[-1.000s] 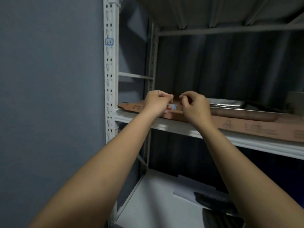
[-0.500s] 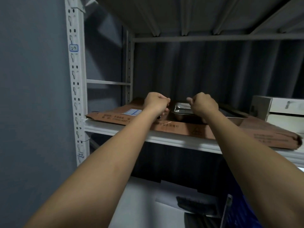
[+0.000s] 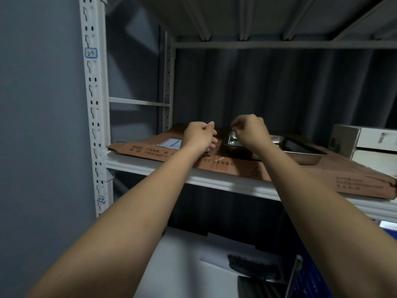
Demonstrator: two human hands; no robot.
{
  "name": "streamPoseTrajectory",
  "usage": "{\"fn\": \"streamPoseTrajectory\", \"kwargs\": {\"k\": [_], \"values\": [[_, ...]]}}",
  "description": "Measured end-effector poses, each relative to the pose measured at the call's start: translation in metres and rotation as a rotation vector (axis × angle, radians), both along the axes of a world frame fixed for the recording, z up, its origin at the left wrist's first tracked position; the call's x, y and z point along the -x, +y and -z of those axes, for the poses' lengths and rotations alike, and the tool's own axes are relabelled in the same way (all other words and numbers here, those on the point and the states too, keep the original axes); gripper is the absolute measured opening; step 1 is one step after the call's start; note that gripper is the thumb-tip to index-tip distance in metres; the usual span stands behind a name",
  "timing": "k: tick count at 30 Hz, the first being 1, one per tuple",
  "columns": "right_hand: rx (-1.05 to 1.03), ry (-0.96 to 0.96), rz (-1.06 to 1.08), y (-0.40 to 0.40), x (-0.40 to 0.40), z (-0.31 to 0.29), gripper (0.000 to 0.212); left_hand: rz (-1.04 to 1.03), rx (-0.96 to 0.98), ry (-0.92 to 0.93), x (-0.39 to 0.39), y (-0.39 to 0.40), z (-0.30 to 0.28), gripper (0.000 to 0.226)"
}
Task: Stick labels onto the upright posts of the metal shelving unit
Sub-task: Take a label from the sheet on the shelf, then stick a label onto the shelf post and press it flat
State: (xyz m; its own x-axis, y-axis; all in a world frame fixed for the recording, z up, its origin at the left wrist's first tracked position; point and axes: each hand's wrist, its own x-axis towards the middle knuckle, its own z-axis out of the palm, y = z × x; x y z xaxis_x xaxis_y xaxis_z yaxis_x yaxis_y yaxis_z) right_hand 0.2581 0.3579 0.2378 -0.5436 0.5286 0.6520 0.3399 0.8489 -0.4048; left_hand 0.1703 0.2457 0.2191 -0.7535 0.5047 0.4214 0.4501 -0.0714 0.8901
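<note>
White slotted post (image 3: 94,108), blue-bordered handwritten label (image 3: 91,53) stuck on, both hands curled, contents unclear

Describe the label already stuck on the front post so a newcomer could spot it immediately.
Start at the white slotted upright post at the shelving unit's front left corner, beside the grey wall. Well above the shelf carrying the flattened cardboard box, a small label sits on the post's face. It alone has a blue border around handwritten characters.

Bare forearms, no sleeves visible
</note>
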Motion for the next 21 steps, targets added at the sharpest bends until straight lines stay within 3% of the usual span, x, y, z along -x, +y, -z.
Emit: {"fn": "streamPoseTrajectory", "kwargs": {"k": [3, 7, 9, 12, 16, 21], "values": [[-0.033, 0.048, -0.07, -0.018, 0.011, 0.003, 0.022, -0.048, -0.025, 0.02, 0.01, -0.011, 0.007, 0.014], [-0.128, 0.037, -0.16, -0.045, 0.03, 0.009, 0.017, -0.145, -0.034, 0.154, 0.026, -0.033, 0.015, 0.019], [-0.165, 0.039, -0.241, -0.062, 0.04, 0.015, 0.007, -0.175, -0.029, 0.183, 0.034, -0.049, 0.02, 0.007], [-0.188, 0.099, -0.35, -0.099, 0.065, 0.029, 0.007, -0.283, -0.043, 0.139, 0.056, -0.081, 0.034, 0.018], [-0.185, 0.124, -0.422, -0.141, 0.102, 0.061, 0.012, -0.447, -0.01, 0.125, 0.086, -0.132, 0.06, 0.009], [-0.043, 0.029, -0.513, -0.175, 0.149, 0.123, 0.011, -0.506, 0.028, 0.054, 0.132, -0.182, 0.11, 0.016]]}}
